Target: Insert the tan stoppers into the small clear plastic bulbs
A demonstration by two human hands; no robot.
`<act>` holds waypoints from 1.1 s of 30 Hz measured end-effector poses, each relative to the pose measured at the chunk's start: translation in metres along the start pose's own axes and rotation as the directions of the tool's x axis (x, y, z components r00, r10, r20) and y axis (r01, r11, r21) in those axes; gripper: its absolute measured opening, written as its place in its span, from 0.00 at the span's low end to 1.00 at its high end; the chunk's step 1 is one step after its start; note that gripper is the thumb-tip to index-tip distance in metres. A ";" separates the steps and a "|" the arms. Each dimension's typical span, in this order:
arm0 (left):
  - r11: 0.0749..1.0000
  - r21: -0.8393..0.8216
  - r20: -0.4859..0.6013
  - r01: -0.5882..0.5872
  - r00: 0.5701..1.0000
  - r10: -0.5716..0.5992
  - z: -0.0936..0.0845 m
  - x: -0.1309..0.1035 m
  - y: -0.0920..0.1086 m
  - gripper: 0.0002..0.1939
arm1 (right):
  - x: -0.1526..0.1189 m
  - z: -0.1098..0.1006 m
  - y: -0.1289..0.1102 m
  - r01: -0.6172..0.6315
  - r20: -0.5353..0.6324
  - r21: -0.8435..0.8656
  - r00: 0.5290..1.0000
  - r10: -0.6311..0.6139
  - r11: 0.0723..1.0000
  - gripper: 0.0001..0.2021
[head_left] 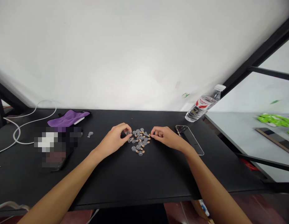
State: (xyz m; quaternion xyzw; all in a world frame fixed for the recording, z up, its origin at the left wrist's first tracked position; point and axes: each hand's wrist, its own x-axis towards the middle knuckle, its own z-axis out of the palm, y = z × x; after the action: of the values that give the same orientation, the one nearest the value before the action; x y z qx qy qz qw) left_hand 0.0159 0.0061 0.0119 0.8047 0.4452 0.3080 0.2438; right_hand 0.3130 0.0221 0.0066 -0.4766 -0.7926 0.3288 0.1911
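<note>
A loose cluster of tiny clear glass bottles with cork stoppers [140, 144] lies on the black table [139, 180]. My left hand [117, 134] is at the cluster's left edge, thumb and fingers closed on one small glass bottle [128, 133]. On the right side, my right hand [164, 136] has its thumb and forefinger pinched at the cork end of another small bottle [146, 134]; its other fingers are curled in. Off to the left, a single small clear bottle [90, 134] lies apart from the cluster.
A phone [190, 139] lies beside my right forearm. A water bottle [204, 104] stands near the wall at back right. At left are a purple cloth [68, 119], a blurred-out patch and a white cable [19, 127]. A black metal frame [258, 155] borders the right side.
</note>
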 end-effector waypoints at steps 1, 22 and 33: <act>0.998 0.055 -0.021 0.030 0.999 -0.028 -0.004 0.000 -0.002 0.02 | 0.000 0.000 -0.001 -0.002 -0.007 -0.006 1.000 0.002 1.000 0.12; 0.938 -0.346 -0.060 0.024 0.997 -0.048 0.007 -0.002 0.016 0.03 | 0.001 0.002 -0.011 0.130 -0.197 0.235 0.977 -0.084 0.963 0.10; 0.784 -0.610 0.040 0.114 0.993 -0.114 0.023 -0.010 0.030 0.13 | -0.002 0.026 -0.042 0.194 -0.112 0.584 0.981 -0.158 0.788 0.09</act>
State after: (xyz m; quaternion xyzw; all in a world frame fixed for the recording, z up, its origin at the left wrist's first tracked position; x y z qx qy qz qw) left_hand 0.0453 -0.0199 0.0136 0.6546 0.3695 0.4196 0.5088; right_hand 0.2712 -0.0022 0.0174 -0.3265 -0.6855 0.5267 0.3823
